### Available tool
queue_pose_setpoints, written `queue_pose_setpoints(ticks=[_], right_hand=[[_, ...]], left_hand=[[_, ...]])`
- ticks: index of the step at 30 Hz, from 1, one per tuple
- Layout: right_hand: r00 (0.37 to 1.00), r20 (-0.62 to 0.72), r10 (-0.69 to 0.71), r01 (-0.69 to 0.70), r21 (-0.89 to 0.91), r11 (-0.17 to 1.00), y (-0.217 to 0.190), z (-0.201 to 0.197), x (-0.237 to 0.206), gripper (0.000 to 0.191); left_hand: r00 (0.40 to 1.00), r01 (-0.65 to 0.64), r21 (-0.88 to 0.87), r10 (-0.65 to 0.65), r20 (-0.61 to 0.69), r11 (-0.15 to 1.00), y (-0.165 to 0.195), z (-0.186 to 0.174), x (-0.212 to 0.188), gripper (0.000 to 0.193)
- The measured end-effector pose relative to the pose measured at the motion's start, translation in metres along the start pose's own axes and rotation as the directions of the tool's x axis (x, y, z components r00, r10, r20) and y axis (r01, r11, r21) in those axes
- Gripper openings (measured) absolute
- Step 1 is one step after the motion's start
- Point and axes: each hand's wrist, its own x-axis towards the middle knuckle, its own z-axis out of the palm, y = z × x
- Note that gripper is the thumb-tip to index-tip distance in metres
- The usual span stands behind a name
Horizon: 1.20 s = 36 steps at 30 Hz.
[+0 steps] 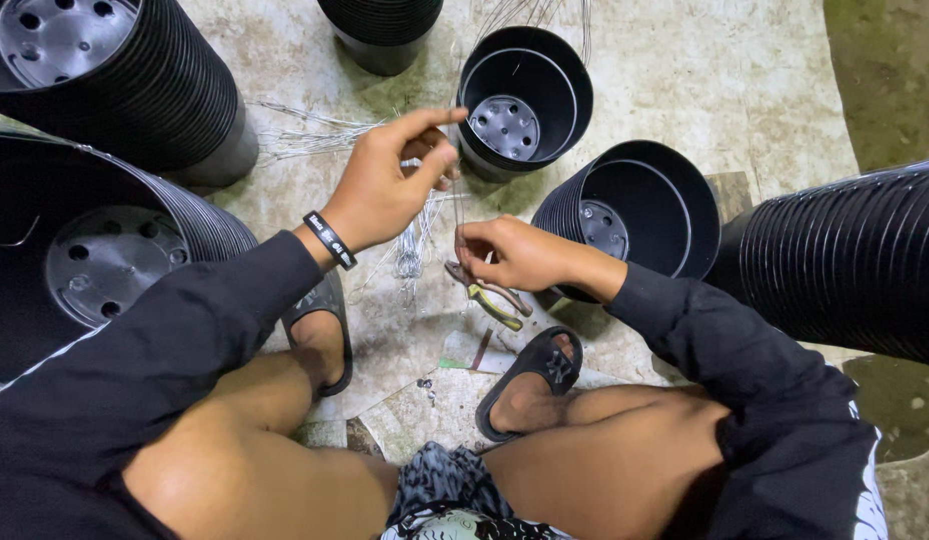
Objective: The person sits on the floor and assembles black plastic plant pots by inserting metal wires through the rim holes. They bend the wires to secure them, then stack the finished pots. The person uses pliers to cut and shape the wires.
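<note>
My left hand (396, 175) is raised above the floor with its fingers pinched on the upper end of a thin metal wire (456, 205). My right hand (512, 252) pinches the same wire lower down, just above a pair of pliers (489, 297) with yellow-green handles lying on the floor. A bundle of thin wires (412, 245) hangs below my left hand. A black wristband (330, 240) sits on my left wrist. Both arms are in black sleeves.
Stacks of black plastic pots surround me: two large stacks at left (134, 90) (94, 260), one at top (382, 30), two open stacks ahead (524, 100) (639, 215), one lying at right (854, 260). Loose wires (304, 135) lie on the concrete. My feet wear black sandals (529, 375).
</note>
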Motion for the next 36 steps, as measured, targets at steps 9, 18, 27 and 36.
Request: queue_pose_setpoints(ticks=[9, 18, 27, 36], right_hand=[[0.984, -0.179, -0.016, 0.018, 0.006, 1.0, -0.014, -0.011, 0.0, 0.012], [0.945, -0.327, -0.022, 0.001, -0.066, 0.998, -0.004, -0.005, 0.002, 0.013], [0.921, -0.39, -0.009, -0.001, -0.025, 1.0, 0.005, -0.003, 0.004, 0.012], [0.957, -0.29, -0.009, -0.005, -0.045, 0.999, 0.008, -0.021, -0.006, 0.007]], left_hand=[[0.997, 0.015, 0.201, -0.031, 0.073, 0.979, -0.013, 0.018, -0.006, 0.016], [1.0, 0.008, 0.237, -0.014, 0.027, 0.972, -0.015, 0.024, -0.006, 0.015], [0.997, 0.071, 0.134, -0.076, 0.031, 0.988, -0.013, 0.025, -0.005, 0.021], [0.999, 0.038, 0.252, -0.037, -0.006, 0.967, -0.019, 0.008, -0.007, 0.022]])
